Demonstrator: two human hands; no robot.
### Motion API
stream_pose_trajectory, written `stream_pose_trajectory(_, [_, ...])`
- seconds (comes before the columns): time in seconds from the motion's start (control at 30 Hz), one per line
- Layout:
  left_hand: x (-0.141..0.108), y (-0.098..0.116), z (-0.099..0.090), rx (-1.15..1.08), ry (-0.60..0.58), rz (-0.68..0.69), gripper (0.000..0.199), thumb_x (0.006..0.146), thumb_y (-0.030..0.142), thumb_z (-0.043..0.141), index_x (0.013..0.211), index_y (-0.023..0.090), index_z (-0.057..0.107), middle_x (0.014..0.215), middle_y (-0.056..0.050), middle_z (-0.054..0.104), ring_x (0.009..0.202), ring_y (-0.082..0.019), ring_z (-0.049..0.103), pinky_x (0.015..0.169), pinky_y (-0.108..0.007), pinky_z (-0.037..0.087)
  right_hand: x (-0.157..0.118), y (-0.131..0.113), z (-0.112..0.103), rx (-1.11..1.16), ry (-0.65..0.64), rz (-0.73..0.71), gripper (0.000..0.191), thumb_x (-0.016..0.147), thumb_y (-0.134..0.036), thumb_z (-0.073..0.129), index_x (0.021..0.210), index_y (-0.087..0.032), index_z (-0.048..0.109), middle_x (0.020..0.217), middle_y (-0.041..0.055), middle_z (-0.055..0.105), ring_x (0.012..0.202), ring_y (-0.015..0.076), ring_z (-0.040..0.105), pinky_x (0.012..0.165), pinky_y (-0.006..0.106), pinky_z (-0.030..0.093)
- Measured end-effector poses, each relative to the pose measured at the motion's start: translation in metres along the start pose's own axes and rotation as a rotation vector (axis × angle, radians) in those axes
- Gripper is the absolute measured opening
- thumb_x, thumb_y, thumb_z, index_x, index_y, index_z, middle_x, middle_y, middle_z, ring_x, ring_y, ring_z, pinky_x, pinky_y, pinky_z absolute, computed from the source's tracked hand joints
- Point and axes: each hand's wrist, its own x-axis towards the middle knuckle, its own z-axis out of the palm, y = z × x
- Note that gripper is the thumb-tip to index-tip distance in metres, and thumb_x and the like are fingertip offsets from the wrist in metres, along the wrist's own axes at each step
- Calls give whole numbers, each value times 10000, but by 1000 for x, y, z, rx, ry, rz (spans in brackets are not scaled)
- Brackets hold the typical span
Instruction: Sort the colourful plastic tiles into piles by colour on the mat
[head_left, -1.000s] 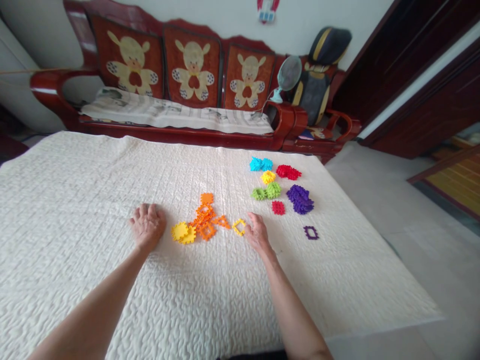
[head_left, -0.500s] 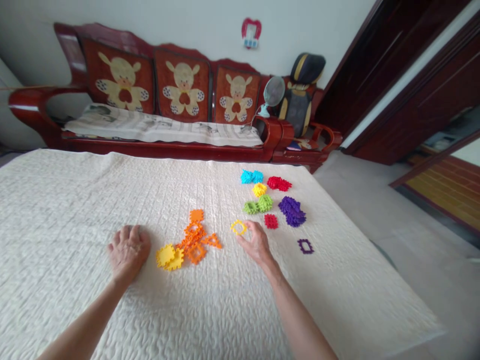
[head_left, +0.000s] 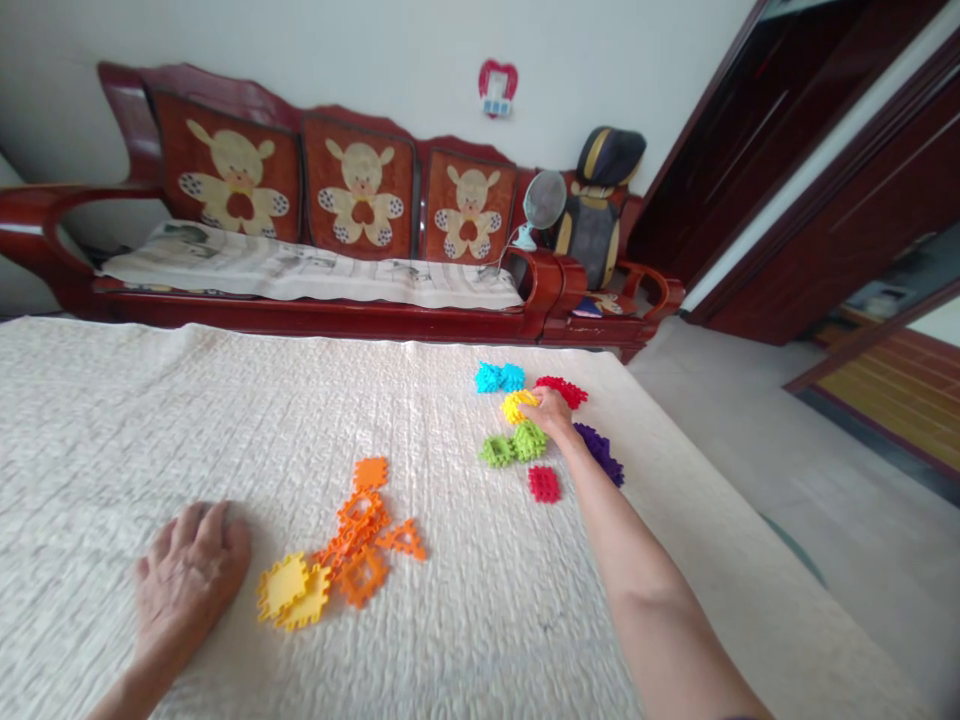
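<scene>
My left hand (head_left: 193, 575) lies flat on the quilted cover, fingers stretched out, with nothing in it. To its right are yellow interlocking plastic tiles (head_left: 286, 588) and a loose heap of orange tiles (head_left: 361, 530). My right hand (head_left: 550, 411) reaches over to the small yellow pile (head_left: 517, 405), thumb and fingers closed around a yellow interlocking tile there. Where the held tile ends and the pile begins is hard to make out. Close by are a blue pile (head_left: 500, 377), a red pile (head_left: 571, 391), a green pile (head_left: 517, 444) and a purple pile (head_left: 600, 455) partly behind my forearm.
A single red tile (head_left: 544, 484) lies left of my right forearm. The white quilted cover (head_left: 315, 400) spreads under everything. Beyond it stand a wooden sofa (head_left: 360, 315), a small fan (head_left: 544, 200) and a chair with a massage cushion (head_left: 589, 240).
My right hand has carried the yellow frame tile away from me to the yellow pile. The view has shifted, and my left hand still rests flat. My forearm now covers the lone purple frame.
</scene>
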Motion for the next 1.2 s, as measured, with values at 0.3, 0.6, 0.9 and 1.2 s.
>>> stream_pose_trajectory(0.3, [1, -1, 0, 42, -9, 11, 505, 955, 447, 118, 1253, 284, 492, 1379, -73, 547, 1241, -317, 483, 918, -463, 439, -23, -2, -11, 290, 305, -92, 395, 743, -479, 676, 996, -176, 666, 1050, 132, 688, 1036, 272, 621, 969, 412, 467])
stream_pose_trajectory(0.6, [2, -2, 0, -12, -39, -2, 458, 948, 453, 161, 1240, 311, 484, 1379, -72, 553, 1247, -318, 478, 966, -490, 427, -172, -59, 58, 646, 249, -356, 243, 906, -368, 495, 818, -206, 654, 727, 22, 669, 633, 150, 600, 608, 264, 482])
stream_pose_trajectory(0.9, [0, 8, -9, -73, -4, -1, 394, 954, 347, 304, 1198, 212, 583, 1313, -135, 574, 1238, -331, 473, 964, -509, 437, -192, -81, 85, 538, -6, -405, 240, 897, -354, 479, 832, -210, 659, 780, 53, 690, 725, 191, 628, 714, 296, 491])
stream_pose_trajectory(1.2, [-1, 13, -13, -135, 21, -53, 410, 946, 310, 343, 1236, 182, 602, 1314, -161, 550, 1258, -329, 448, 1006, -501, 401, -187, -81, 88, 480, 47, -373, 277, 860, -383, 461, 814, -195, 659, 799, 82, 693, 730, 200, 620, 753, 325, 502])
